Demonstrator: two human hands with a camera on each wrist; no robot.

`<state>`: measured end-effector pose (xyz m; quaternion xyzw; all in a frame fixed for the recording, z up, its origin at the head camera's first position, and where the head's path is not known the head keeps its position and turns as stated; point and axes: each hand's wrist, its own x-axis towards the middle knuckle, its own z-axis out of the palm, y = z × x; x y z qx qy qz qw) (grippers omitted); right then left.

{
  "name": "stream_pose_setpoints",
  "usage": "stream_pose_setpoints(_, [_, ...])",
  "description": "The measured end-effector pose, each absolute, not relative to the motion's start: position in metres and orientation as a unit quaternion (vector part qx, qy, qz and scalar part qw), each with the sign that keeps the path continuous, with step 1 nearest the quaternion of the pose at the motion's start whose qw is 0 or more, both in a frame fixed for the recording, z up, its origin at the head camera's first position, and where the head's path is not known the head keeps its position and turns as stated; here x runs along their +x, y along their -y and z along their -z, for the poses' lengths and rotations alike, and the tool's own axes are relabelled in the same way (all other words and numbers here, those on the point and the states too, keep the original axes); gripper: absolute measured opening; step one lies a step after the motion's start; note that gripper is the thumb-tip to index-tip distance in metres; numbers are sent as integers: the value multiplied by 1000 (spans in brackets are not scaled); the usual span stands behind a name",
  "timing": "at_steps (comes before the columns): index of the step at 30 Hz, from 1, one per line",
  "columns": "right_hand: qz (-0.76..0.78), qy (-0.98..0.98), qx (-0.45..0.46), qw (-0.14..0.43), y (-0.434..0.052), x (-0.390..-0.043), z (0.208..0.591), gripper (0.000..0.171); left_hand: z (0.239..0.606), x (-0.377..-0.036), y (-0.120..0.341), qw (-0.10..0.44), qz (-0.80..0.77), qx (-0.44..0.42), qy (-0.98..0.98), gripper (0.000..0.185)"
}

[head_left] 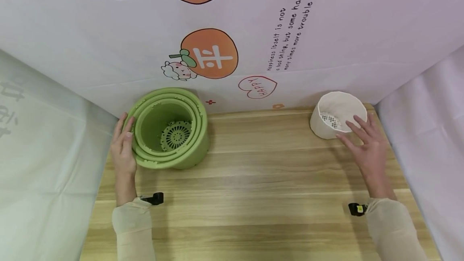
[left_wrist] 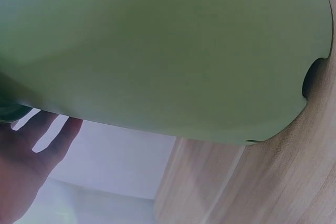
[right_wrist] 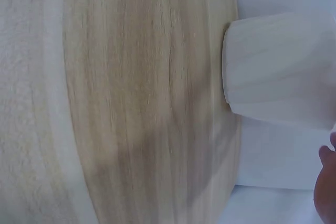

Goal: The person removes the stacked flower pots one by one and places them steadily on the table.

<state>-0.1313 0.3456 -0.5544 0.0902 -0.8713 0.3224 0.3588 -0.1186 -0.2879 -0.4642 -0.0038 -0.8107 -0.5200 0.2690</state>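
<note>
Green plastic flower pots (head_left: 201, 154) stand nested on the left of the table by the back wall, a slotted bottom showing in the innermost. My left hand (head_left: 123, 148) lies along their left side, fingers extended at the rim. In the left wrist view the outer green pot (left_wrist: 184, 56) fills most of the picture, with fingers (left_wrist: 63, 142) beside its rim. A white pot (head_left: 319, 122) with a perforated bottom stands at the back right. My right hand (head_left: 371, 152) is at its near right side, fingers spread and overlapping the rim. In the right wrist view, fingertips appear just below the white pot (right_wrist: 278, 72).
The wood-grain table (head_left: 253, 196) runs between both arms. A printed white cloth (head_left: 308, 43) closes off the back, with pale cloth on the left (head_left: 43, 132) and right (head_left: 427, 132). Black camera mounts (head_left: 157, 198) sit at the wrists.
</note>
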Motion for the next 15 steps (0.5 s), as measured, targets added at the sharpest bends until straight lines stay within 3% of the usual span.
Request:
stream_pose_setpoints(3, [-306,877,81,361,-340,-131,554,69,453,-114,280,268,520,-2,811,36])
stream_pose_setpoints(15, [-266,888,132,352,-318,-134,543,73,446,-112,276,261,520,-9,813,37])
